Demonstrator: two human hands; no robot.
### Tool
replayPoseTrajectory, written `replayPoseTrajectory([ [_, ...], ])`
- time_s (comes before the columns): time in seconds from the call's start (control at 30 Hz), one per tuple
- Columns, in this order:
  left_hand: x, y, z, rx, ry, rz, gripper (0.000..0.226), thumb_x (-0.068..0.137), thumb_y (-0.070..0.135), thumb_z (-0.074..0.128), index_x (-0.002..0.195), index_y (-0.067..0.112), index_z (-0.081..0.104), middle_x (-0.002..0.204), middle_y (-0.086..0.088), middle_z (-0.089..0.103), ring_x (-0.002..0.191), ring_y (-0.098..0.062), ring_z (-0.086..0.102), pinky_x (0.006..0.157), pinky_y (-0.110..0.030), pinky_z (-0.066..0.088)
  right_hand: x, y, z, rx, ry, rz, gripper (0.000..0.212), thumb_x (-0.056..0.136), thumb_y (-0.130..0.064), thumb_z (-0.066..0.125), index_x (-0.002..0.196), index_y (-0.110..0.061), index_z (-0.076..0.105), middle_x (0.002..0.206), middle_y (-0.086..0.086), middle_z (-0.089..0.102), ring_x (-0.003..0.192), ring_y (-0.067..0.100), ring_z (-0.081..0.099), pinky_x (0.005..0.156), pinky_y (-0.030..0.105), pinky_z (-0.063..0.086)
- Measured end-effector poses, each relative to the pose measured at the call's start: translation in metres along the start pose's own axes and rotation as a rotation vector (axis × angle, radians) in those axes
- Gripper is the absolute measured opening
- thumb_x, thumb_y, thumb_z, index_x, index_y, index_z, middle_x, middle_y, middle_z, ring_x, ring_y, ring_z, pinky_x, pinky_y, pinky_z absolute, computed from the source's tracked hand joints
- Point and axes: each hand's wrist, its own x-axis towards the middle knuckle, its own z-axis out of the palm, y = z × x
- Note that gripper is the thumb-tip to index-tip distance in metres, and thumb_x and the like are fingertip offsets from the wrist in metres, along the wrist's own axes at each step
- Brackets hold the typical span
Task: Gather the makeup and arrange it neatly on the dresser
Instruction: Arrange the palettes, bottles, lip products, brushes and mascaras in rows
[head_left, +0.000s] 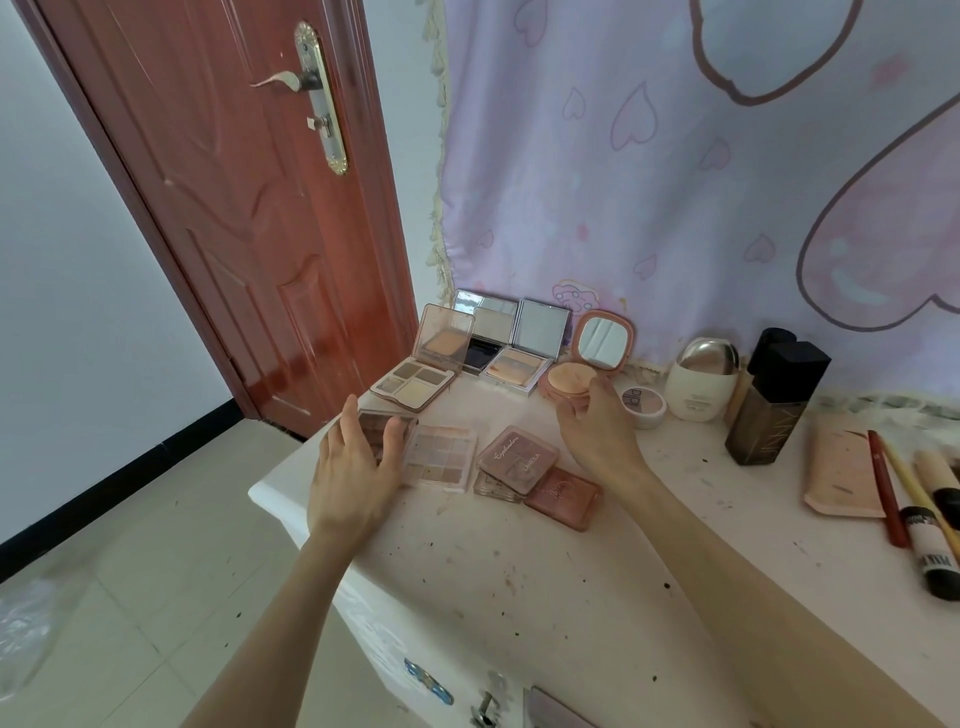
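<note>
On the white dresser (519, 582) my left hand (353, 473) grips a clear eyeshadow palette (379, 423) near the left edge, thumb on one side and fingers on the other. My right hand (592, 431) pinches the base of an open round pink compact (566, 382), whose mirror lid stands up. Between my hands lie a clear multi-shade palette (441, 457) and a shut pink palette (517, 457) overlapping a second pink palette (563, 499). Three open compacts stand at the back: a four-pan palette (413, 387), a black one (483, 353) and a mirrored powder (519, 371).
To the right stand a small round jar (644, 408), a white egg-shaped bottle (701, 387) and a dark foundation bottle (774, 410). A peach case (841, 467), pencils (888, 499) and a tube (932, 556) lie at the far right. A red door (234, 208) and tiled floor are left of the dresser.
</note>
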Motion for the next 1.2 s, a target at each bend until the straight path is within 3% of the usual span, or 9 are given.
replayPoseTrajectory([
  [0.13, 0.005, -0.006, -0.005, -0.048, -0.067, 0.005, 0.065, 0.094, 0.049, 0.037, 0.148, 0.019, 0.016, 0.151, -0.004, 0.027, 0.139, -0.022, 0.024, 0.113, -0.04, 0.021, -0.021, -0.004, -0.008, -0.022, -0.001, -0.103, 0.047, 0.097, -0.025, 0.043, 0.139, -0.005, 0.036, 0.149, 0.011, 0.032, 0.137, 0.024, 0.03, 0.111, 0.029, 0.024],
  [0.23, 0.009, -0.015, -0.011, -0.114, -0.194, 0.013, 0.08, 0.084, 0.062, 0.046, 0.147, 0.021, 0.018, 0.148, -0.004, 0.032, 0.136, -0.021, 0.028, 0.113, -0.043, 0.025, -0.044, -0.014, -0.013, -0.025, 0.084, -0.296, 0.036, 0.097, -0.024, 0.044, 0.128, -0.009, 0.054, 0.133, 0.006, 0.053, 0.123, 0.021, 0.047, 0.095, 0.019, 0.031],
  [0.33, 0.009, -0.018, -0.017, -0.07, -0.251, 0.03, 0.089, 0.074, 0.068, 0.048, 0.145, 0.02, 0.024, 0.144, -0.004, 0.038, 0.132, -0.021, 0.034, 0.11, -0.044, 0.03, -0.058, -0.024, -0.004, -0.151, -0.033, -0.531, 0.044, 0.093, -0.035, 0.038, 0.124, -0.012, 0.059, 0.129, 0.005, 0.057, 0.121, 0.022, 0.05, 0.102, 0.029, 0.031],
  [0.5, -0.001, -0.025, -0.026, 0.093, -0.237, 0.157, 0.066, 0.087, 0.048, 0.053, 0.141, 0.016, 0.034, 0.149, 0.005, 0.029, 0.136, -0.015, 0.029, 0.114, -0.033, 0.022, -0.069, -0.028, 0.018, -0.635, -0.299, -0.729, 0.072, 0.084, -0.055, 0.002, 0.143, -0.029, 0.035, 0.155, -0.001, 0.024, 0.145, 0.021, 0.013, 0.114, 0.051, -0.001],
  [0.7, -0.006, -0.036, -0.03, 0.072, -0.187, 0.205, 0.065, 0.079, 0.042, 0.068, 0.134, 0.015, 0.045, 0.138, 0.004, 0.039, 0.127, -0.016, 0.04, 0.109, -0.032, 0.031, -0.064, -0.029, 0.023, -0.755, -0.426, -0.701, 0.05, 0.099, -0.049, 0.019, 0.146, -0.034, 0.019, 0.157, -0.009, 0.012, 0.145, 0.016, 0.001, 0.115, 0.05, -0.005],
  [0.87, 0.008, -0.028, -0.04, 0.156, -0.328, 0.221, 0.065, 0.071, 0.054, 0.068, 0.126, 0.027, 0.048, 0.136, 0.007, 0.037, 0.128, -0.017, 0.033, 0.108, -0.033, 0.02, -0.068, -0.019, 0.013, -0.755, -0.431, -0.699, 0.06, 0.09, -0.058, 0.006, 0.144, -0.038, 0.023, 0.155, -0.013, 0.018, 0.144, 0.015, 0.009, 0.116, 0.048, -0.003],
  [0.97, 0.013, -0.021, -0.044, 0.137, -0.459, 0.217, 0.068, 0.066, 0.055, 0.062, 0.128, 0.035, 0.044, 0.148, 0.011, 0.027, 0.133, -0.015, 0.019, 0.11, -0.037, 0.013, -0.074, -0.007, 0.0, -0.709, -0.389, -0.684, 0.078, 0.075, -0.061, -0.005, 0.141, -0.04, 0.03, 0.153, -0.015, 0.024, 0.143, 0.013, 0.016, 0.115, 0.046, -0.001],
  [1.07, 0.015, -0.012, -0.041, 0.191, -0.471, 0.275, 0.067, 0.06, 0.063, 0.061, 0.121, 0.039, 0.048, 0.138, 0.01, 0.035, 0.125, -0.017, 0.023, 0.108, -0.035, 0.019, -0.077, 0.0, -0.014, -0.649, -0.344, -0.626, 0.076, 0.075, -0.062, -0.002, 0.136, -0.043, 0.039, 0.149, -0.018, 0.031, 0.139, 0.009, 0.023, 0.115, 0.043, 0.004],
  [1.2, 0.011, 0.002, -0.029, 0.114, -0.512, 0.302, 0.055, 0.064, 0.051, 0.077, 0.108, 0.039, 0.046, 0.118, 0.007, 0.036, 0.115, -0.014, 0.033, 0.1, -0.027, 0.03, -0.08, 0.001, -0.024, -0.514, -0.231, -0.527, 0.044, 0.094, -0.054, 0.028, 0.115, -0.036, 0.063, 0.132, -0.019, 0.052, 0.12, 0.005, 0.042, 0.11, 0.031, 0.017],
])
